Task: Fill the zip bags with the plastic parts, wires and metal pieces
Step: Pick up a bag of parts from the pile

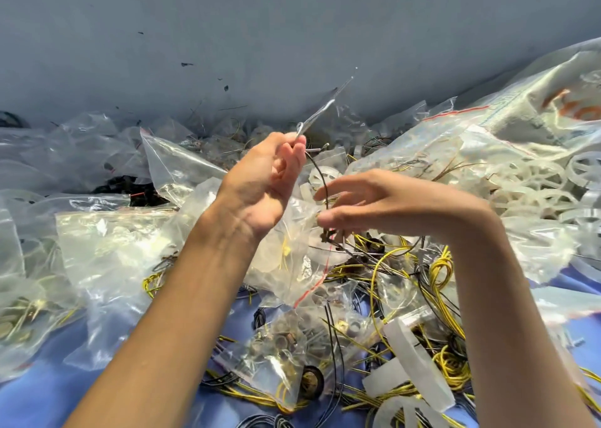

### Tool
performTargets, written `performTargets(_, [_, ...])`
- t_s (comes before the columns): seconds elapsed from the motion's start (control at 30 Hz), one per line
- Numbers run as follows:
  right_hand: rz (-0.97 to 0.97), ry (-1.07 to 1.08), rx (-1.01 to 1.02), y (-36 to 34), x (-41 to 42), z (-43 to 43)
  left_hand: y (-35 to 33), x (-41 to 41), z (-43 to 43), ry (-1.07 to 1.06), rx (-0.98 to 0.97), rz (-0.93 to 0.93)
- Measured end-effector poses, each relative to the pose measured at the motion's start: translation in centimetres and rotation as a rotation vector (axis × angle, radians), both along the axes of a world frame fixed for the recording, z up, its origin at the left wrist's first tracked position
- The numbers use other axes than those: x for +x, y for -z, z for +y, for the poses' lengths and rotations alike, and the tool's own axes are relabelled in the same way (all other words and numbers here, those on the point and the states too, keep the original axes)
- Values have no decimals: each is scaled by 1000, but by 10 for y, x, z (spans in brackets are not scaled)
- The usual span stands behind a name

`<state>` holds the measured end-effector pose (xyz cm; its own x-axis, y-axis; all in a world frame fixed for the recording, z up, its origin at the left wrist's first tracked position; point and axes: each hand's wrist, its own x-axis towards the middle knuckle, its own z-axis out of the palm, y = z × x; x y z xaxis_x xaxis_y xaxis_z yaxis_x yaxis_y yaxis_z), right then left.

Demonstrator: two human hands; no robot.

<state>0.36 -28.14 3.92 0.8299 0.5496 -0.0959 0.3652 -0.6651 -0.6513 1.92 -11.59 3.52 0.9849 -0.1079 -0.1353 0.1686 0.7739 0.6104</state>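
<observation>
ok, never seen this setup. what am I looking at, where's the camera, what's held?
No machine: one camera worn on a person's head, looking down at two bare hands. The left hand pinches a clear plastic bag by its edge, raised above the pile. The right hand pinches a thin dark wire curving up toward the left hand. Below, a blue cloth carries loose yellow wires, white plastic rings and clear bags of metal pieces.
</observation>
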Motion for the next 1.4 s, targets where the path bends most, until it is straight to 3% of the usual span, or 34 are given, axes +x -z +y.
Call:
performTargets(0.1, [-108, -26, -126, 5, 7, 6, 9, 7, 0, -35, -28, 43])
performTargets(0.27, [-160, 94, -322, 4, 7, -4, 22, 25, 9, -357, 139, 59])
performTargets(0.37, [-174, 154, -348, 4, 7, -8, 25, 28, 9, -426, 211, 49])
performTargets(0.43, [-230, 246, -221, 4, 11, -10, 26, 30, 9, -445, 235, 34])
performTargets(0.6, [-311, 541, 318, 2, 16, -15, 28, 37, 15, -530, 100, 30])
performTargets(0.7, [-466, 621, 385, -2, 16, -21, 32, 39, 21, -551, 58, 41])
performTargets(0.8, [-497, 626, 340, -6, 16, -30, 38, 41, 34, -515, 66, 53])
performTargets(0.9, [-421, 586, 310, -8, 15, -37, 38, 43, 40, -398, 332, -2])
performTargets(1.0, [-288, 507, 315, -7, 14, -36, 29, 37, 33, -115, 945, -96])
performTargets(1.07, [-254, 466, 298, -7, 12, -34, 22, 26, 24, -54, 1176, -195])
performTargets(1.27, [-253, 347, 310, -9, 6, -23, 5, -16, 4, 159, 1220, -552])
performTargets(1.4, [-297, 252, 378, -15, -1, -18, 4, -25, 0, 58, 1348, -735])
